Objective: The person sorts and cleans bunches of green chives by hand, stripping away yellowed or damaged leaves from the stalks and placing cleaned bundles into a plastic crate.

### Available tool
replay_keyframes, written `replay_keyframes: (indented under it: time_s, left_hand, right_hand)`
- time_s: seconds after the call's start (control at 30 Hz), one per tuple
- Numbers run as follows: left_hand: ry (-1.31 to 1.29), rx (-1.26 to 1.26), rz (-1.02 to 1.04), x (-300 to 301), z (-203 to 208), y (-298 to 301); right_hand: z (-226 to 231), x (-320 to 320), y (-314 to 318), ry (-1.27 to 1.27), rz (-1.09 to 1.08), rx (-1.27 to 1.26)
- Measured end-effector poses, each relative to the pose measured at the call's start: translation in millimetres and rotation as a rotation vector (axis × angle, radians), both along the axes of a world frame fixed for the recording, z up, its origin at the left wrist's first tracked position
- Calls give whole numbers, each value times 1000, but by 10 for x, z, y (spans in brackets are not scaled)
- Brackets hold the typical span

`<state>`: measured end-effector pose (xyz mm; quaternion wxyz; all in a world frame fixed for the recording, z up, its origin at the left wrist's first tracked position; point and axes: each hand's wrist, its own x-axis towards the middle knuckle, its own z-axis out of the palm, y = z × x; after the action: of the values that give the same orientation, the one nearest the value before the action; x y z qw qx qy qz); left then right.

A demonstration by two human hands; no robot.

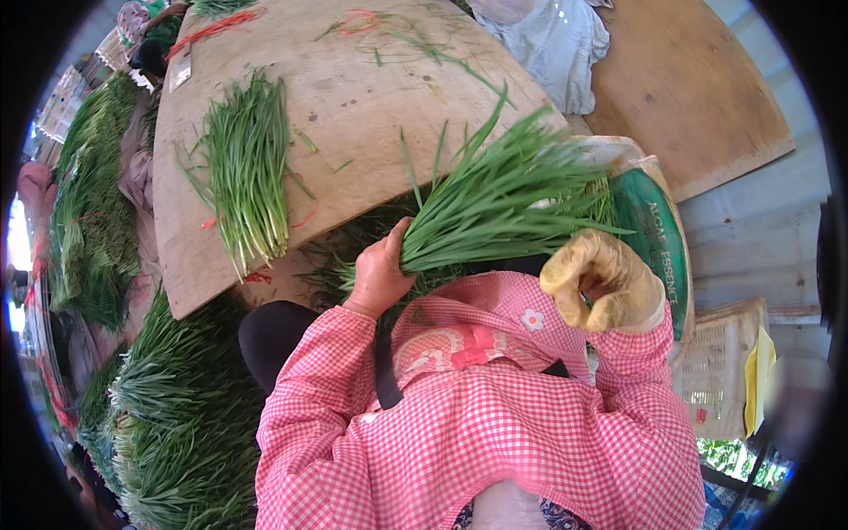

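the left hand [382, 274] has its grip closed round a fanned bunch of slender green leaves [495, 208] at frame centre; the right hand [627, 283], in a wrinkled yellowish glove [642, 303], curls, its hold unclear.

Pink gingham sleeves [311, 369], green leaves [490, 208]

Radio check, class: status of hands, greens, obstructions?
Left hand grips green bunch. Gloved right hand curled near its leaves. Second bunch on board, apart from hands.
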<state>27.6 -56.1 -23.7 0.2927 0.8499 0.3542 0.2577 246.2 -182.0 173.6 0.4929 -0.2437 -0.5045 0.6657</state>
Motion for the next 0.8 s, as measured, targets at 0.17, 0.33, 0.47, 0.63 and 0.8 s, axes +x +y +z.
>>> replay_keyframes:
  time_s: [0.17,0.33,0.47,0.63,0.8]
  left_hand:
    - [-497,-419,-31,-45,186,210]
    - [-751,-785,-27,-277,382,542]
    - [-957,-975,-110,-372,426,644]
    - [-1219,-1062,-216,-379,501,595]
    - [-1401,-1147,-126,-447,488,608]
  right_hand:
    - [-184,-51,3,-190,382,-203]
    - [-685,-252,261,-429,109,-335]
    - [-1287,-218,508,-527,-69,-281]
    - [-1272,-615,600,-595,-151,-224]
    - [-1524,-750,475,-540,259,-321]
